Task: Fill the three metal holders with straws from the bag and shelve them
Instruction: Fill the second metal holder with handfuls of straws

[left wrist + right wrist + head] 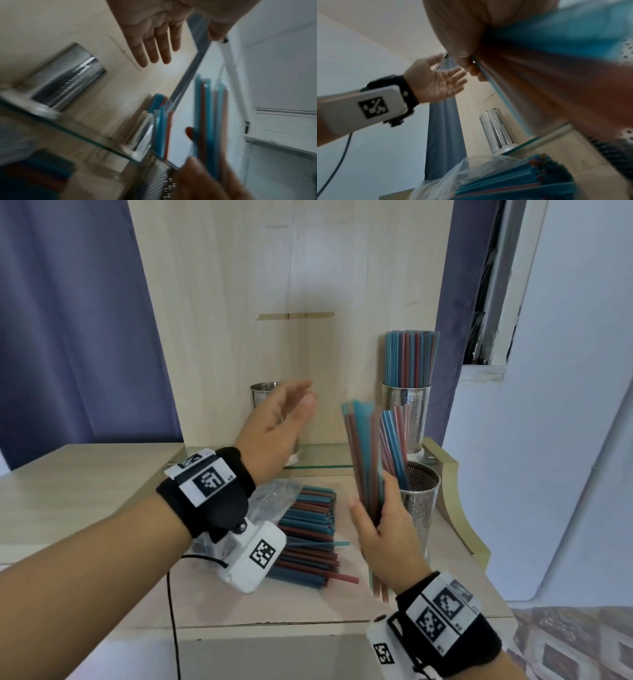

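1. A pale wooden cabinet (212, 337) fills the upper middle of the head view, with a wooden counter (85, 494) spreading across the lower half below it.
2. A glass shelf (325, 455) runs along the foot of the cabinet back, at the centre of the frame.
3. A clear plastic bag (274, 494) lies on the counter at lower centre, with a heap of blue and red straws (308, 539) lying flat, spilling out of it toward the right.
4. Three perforated metal holders show: a full one (407, 416) upright on the shelf at right of centre, packed with straws; one on the counter (419, 508) just below it, holding a few leaning straws; an empty one (263, 395) on the shelf at centre, partly behind the left hand.
5. The left hand (277, 429) is raised at centre frame, fingers straight and spread, holding nothing.
6. The right hand (383, 539), lower right of centre, grasps a bundle of straws (363, 460) held nearly upright, just left of the counter holder.
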A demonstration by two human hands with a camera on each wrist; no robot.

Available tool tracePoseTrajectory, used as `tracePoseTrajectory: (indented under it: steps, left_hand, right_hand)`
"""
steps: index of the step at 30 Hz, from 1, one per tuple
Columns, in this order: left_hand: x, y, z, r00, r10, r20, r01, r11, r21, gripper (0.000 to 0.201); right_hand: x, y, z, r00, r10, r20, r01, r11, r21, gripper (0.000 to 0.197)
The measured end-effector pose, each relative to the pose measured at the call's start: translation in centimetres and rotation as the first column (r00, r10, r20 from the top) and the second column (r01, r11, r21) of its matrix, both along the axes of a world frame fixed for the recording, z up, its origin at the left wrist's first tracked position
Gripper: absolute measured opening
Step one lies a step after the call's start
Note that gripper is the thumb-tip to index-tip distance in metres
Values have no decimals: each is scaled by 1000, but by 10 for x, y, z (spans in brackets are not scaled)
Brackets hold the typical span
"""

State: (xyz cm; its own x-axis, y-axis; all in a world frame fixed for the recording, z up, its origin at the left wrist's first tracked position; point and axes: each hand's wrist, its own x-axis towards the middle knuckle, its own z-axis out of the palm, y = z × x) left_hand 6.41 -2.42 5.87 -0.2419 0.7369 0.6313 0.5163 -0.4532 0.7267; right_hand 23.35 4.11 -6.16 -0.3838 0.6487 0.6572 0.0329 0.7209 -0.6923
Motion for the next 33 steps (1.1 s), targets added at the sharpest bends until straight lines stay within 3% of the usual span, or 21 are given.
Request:
tracePoseTrajectory:
  steps: [1,3,6,8,10,12,15,18,22,25,27,30,33]
  left_hand:
    - [-10,0,-6,998,47,-41,-51,994,-94,37]
    - [-30,2,-28,935,83,-344,-203,922,-330,33]
    - [-50,4,-75,648,-73,-758,-427,789,-441,34]
    - [-52,6,-97,478,-145,-866,-452,805,-384,40]
    - [-47,9,-110,415,-209,-885,-423,817,-391,58]
    - [-40,11,-118,380,-276,-883,-452,778,-437,77]
    - [-37,18,-122,364,-303,-881,-539,703,-464,91]
    - [-39,26,-123,373,-249,-894,-582,687,-435,88]
    - [-42,28,-123,422,-183,-888,-542,734,-409,76]
    - [-44,28,-126,502,-127,-855,-500,764,-408,67]
    - [-42,27,-126,511,-114,-852,-486,779,-396,60]
    - [-36,28,-122,513,-73,-855,-425,844,-327,48]
    - [-31,29,-111,566,-15,-824,-344,904,-253,45]
  right_hand:
    - [1,4,0,1000,15,-14,-15,1000,-21,36]
    - [3,13,-2,998,33,-50,-35,998,-42,36]
    - [3,18,-7,995,33,-98,-41,996,-81,33]
    - [1,20,-10,991,16,-130,-29,995,-97,33]
    - [0,22,-12,990,-5,-137,-7,996,-84,40]
    - [1,23,-13,989,-4,-147,-10,996,-91,45]
    - [5,23,-14,987,-21,-157,6,995,-95,41]
    - [11,20,-13,987,-34,-154,19,995,-97,44]
    - [18,16,-14,990,-54,-133,43,995,-86,48]
    - [21,14,-13,991,-27,-129,16,996,-87,33]
    - [21,12,-14,992,-5,-125,-9,994,-108,30]
    - [18,14,-20,993,-9,-117,-4,994,-107,36]
    - [16,19,-27,993,-13,-116,-3,991,-136,45]
